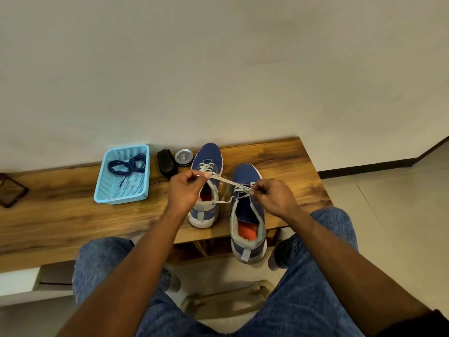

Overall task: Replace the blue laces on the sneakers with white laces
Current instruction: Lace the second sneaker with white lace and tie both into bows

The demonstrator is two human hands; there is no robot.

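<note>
Two blue sneakers stand on the wooden bench (73,215), toes pointing to the wall. The left sneaker (206,164) carries white lacing at its toe end. The right sneaker (247,215) is nearer me and partly over the bench's front edge. A white lace (228,182) runs taut between my hands above the shoes. My left hand (187,190) pinches one end of it. My right hand (272,195) pinches the lace at the right sneaker's upper eyelets. The blue laces (128,165) lie coiled in a light-blue mesh basket (107,190) at the left.
A black case (166,162) and a round metal tin (184,157) sit by the wall, between basket and left sneaker. A dark frame (12,190) lies at the bench's far left. My knees in jeans are under the bench edge; a stool (228,300) is below.
</note>
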